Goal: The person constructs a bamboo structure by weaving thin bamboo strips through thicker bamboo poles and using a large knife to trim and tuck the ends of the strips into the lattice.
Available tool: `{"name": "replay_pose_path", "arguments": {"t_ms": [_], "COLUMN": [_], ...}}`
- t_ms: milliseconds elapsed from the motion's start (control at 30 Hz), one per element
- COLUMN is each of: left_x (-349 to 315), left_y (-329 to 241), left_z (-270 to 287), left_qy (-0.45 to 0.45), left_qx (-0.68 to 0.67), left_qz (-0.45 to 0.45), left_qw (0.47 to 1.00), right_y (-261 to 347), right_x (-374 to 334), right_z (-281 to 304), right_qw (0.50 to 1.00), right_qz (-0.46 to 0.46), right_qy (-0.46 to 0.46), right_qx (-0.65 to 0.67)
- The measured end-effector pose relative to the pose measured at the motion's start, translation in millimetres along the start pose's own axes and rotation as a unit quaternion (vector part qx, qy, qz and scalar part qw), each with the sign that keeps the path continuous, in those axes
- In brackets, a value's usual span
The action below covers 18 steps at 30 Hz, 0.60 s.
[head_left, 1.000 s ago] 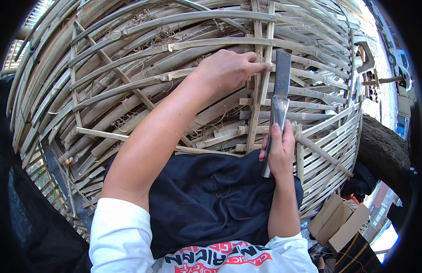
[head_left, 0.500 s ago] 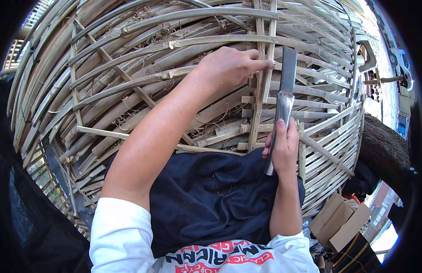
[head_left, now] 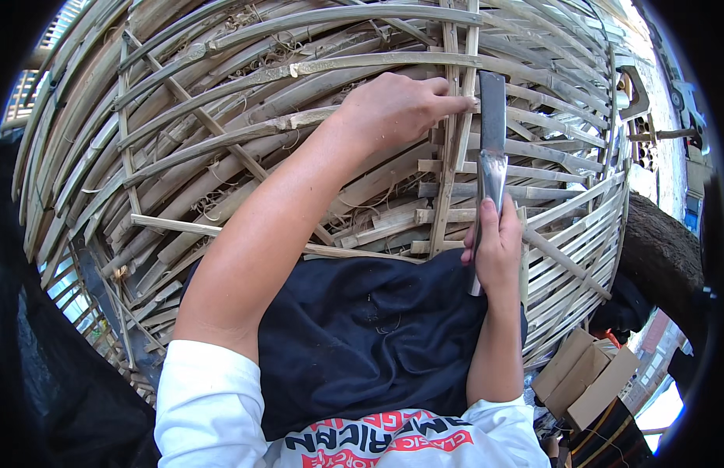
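My right hand [head_left: 498,243] is wrapped round the shiny metal handle of a heavy knife [head_left: 493,113]. Its dark, flat, square-ended blade points away from me, almost straight up. My left hand [head_left: 401,109] has its fingers curled in, with thumb and forefinger brought forward at a pair of upright bamboo strips [head_left: 449,168]. The forefinger tip touches or nearly touches the strips, just left of the blade. Whatever may be pinched there is too small to make out. Behind both hands spreads a large woven bamboo frame [head_left: 299,74] of long, curved slats.
Dark cloth [head_left: 362,327] covers my lap, close against the frame. Loose split bamboo [head_left: 175,226] fills the left side. To the right are a thick tree trunk [head_left: 662,246] and an open cardboard box [head_left: 584,374]. Slat ends stick out near my right hand.
My right hand has shifted slightly right, and the knife now stands more upright. My left hand has stayed at the bamboo strips, its forefinger a touch further right.
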<state>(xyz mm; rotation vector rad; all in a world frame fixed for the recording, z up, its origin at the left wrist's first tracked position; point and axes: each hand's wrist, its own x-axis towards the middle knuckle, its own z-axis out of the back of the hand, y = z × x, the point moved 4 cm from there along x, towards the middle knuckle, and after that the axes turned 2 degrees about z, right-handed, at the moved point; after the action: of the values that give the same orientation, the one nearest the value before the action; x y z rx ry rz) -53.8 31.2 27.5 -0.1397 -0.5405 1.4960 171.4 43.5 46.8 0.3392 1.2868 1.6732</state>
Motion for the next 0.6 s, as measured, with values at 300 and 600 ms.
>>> {"name": "replay_pose_path", "arguments": {"t_ms": [300, 600], "left_x": [1.5, 2.4], "left_y": [0.4, -0.8], "left_z": [-0.7, -1.3], "left_qy": [-0.007, -0.026], "left_qx": [-0.011, -0.009], "left_qz": [-0.001, -0.016], "left_qw": [1.000, 0.999], "right_y": [7.3, 10.2], "right_x": [-20.3, -25.0], "right_z": [3.4, 15.2], "right_qw": [0.999, 0.995], "right_qz": [-0.010, 0.070], "right_qy": [-0.024, -0.062], "right_qx": [-0.035, -0.022]}}
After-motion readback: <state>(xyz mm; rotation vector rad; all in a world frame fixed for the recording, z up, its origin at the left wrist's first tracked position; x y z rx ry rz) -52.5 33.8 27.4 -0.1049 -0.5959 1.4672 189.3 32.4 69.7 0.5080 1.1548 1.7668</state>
